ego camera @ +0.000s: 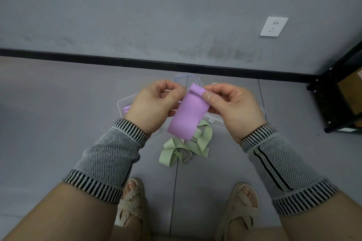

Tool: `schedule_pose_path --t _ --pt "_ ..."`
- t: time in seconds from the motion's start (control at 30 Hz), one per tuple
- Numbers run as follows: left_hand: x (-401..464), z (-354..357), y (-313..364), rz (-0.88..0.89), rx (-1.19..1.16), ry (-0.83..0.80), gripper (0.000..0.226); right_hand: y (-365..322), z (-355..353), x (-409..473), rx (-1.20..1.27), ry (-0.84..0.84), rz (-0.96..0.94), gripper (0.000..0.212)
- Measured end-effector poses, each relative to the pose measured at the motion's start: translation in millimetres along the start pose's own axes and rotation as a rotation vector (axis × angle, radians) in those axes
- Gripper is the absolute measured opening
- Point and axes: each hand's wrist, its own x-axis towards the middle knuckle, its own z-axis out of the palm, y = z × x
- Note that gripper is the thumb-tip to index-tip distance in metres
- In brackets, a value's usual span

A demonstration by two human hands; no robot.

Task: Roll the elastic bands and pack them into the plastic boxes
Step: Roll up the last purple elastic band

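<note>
While the left hand [154,101] and right hand [233,105] each pinch a top corner of the flat purple elastic band [187,115], its rolled upper edge between the thumbs, it hangs above clear plastic boxes [125,103] and loose pale-green elastic bands [184,148] on the grey floor [58,123].

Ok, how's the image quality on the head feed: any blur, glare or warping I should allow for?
Head view: soft, even light, no glare; wide-angle bending bows the black skirting board; the purple elastic band, pinched by the left hand and right hand, is slightly soft; the clear plastic boxes behind are faint, hard to outline.
</note>
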Motion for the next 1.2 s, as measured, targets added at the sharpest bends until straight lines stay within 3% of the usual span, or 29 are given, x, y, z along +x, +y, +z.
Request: schedule_pose_path --t 0.1,0.3,1.0,1.2 --pt "-0.3 2.2 -3.4 0.061 0.147 -0.012 0.012 -0.9 -1.5 2.4 0.197 0.032 0.132 0.015" --pt "-1.2 9.4 -1.7 0.133 0.187 0.028 0.022 -2.5 -3.9 4.2 0.399 0.045 0.281 0.013" --pt "4.6 7.4 -8.9 0.004 0.27 0.114 0.017 -0.6 -1.4 4.0 0.343 0.071 0.266 0.014" --pt "3.2 7.4 -8.2 -0.002 0.278 0.02 0.016 1.6 -1.6 3.5 0.267 0.076 0.227 0.016"
